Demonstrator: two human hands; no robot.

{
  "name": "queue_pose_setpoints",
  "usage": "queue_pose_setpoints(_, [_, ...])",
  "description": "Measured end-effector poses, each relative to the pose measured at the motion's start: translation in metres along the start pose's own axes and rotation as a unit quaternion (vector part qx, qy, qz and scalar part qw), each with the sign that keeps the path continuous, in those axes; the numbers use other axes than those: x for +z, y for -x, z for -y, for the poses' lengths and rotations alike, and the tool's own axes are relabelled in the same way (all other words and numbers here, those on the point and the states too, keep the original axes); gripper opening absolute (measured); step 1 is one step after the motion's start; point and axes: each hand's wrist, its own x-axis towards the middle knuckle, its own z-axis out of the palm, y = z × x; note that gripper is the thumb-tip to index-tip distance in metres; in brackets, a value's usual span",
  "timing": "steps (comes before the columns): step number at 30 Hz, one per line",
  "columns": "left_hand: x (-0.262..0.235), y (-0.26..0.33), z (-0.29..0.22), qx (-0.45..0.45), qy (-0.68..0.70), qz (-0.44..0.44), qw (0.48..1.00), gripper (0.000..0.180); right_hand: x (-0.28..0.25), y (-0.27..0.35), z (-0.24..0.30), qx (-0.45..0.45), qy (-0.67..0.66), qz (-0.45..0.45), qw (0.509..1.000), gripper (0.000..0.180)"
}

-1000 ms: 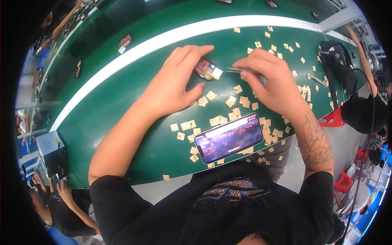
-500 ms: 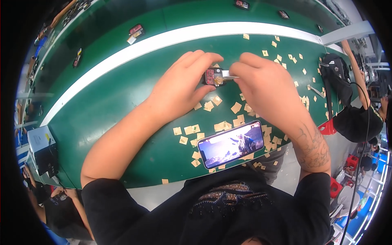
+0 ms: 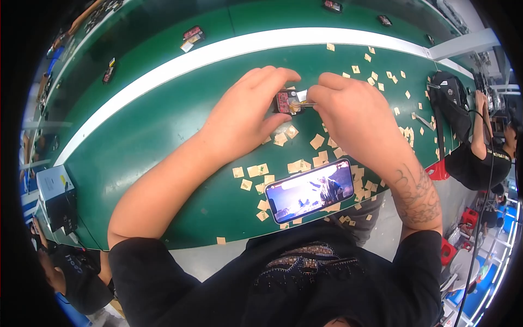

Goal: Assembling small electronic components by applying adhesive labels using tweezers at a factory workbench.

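A small black electronic unit with a red-patterned face lies on the green bench in front of me. My left hand steadies it, the thumb at the near edge and the fingers curled around its far side. Over the unit's right end, my right hand pinches a thin metal tool that looks like tweezers, its tip at the unit. A small whitish flap or piece shows beside the tip; how it is attached I cannot tell. The right fingers partly hide the tool.
A phone with a lit screen lies near me among many small yellowish squares. More tweezers and a black bag are at the right. Beyond a white rail, similar units sit on a green belt. Co-workers sit on both sides.
The units beyond the rail have shifted right. The whitish piece at the unit now tilts upward, with the tool's tip slightly lower. Co-workers at both sides have changed posture.
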Motion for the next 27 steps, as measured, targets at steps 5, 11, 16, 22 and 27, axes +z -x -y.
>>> queue_pose_setpoints(5, [-0.002, 0.000, -0.001, -0.001, 0.004, 0.003, 1.000, 0.066, 0.004, 0.000, 0.000, -0.003, -0.018, -0.018, 1.000, 0.015])
queue_pose_setpoints(11, [0.000, 0.003, -0.001, -0.007, 0.010, -0.003, 1.000, 0.066, 0.029, 0.011, -0.020, 0.050, -0.237, -0.060, 0.968, 0.012])
queue_pose_setpoints(16, [0.002, 0.000, 0.001, 0.002, 0.006, -0.015, 1.000, 0.067, 0.045, 0.019, -0.040, 0.121, -0.448, -0.097, 0.881, 0.015])
queue_pose_setpoints(22, [0.002, -0.001, -0.001, -0.008, -0.006, -0.013, 1.000, 0.069, 0.026, 0.013, -0.045, 0.028, -0.289, -0.069, 0.954, 0.017])
queue_pose_setpoints(27, [0.004, 0.000, -0.001, 0.009, -0.008, -0.019, 1.000, 0.070, 0.017, 0.018, -0.027, -0.011, -0.211, -0.057, 0.976, 0.019])
